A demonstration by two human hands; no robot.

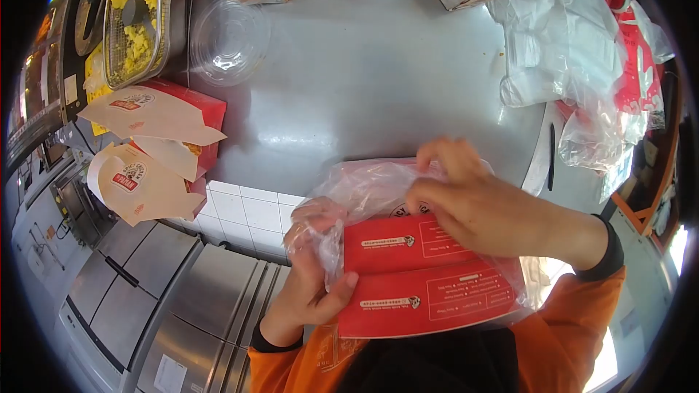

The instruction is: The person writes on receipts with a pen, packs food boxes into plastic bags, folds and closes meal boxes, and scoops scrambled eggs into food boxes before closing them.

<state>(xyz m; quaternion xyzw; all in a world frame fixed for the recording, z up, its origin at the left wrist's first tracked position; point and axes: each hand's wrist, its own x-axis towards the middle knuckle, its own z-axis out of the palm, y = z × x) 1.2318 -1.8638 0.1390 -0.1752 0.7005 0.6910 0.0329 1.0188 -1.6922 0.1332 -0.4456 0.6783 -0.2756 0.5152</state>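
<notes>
The left hand (309, 284) is gripping the clear plastic bag (364, 189) while the right hand (480, 207) is pinching it over red boxes (429, 284).

White print in small lines and panels on the flat red cardboard box (429, 276) at the near edge of the steel bench (378, 80), too small and blurred to read; a round dark emblem at its top edge, half under clear plastic film (364, 189). Round red-and-white logos on the cream flaps of the open red cartons (156, 113) at the bench's left edge, lettering illegible. White markings on red bags (641, 65) at the right edge, unreadable.
</notes>
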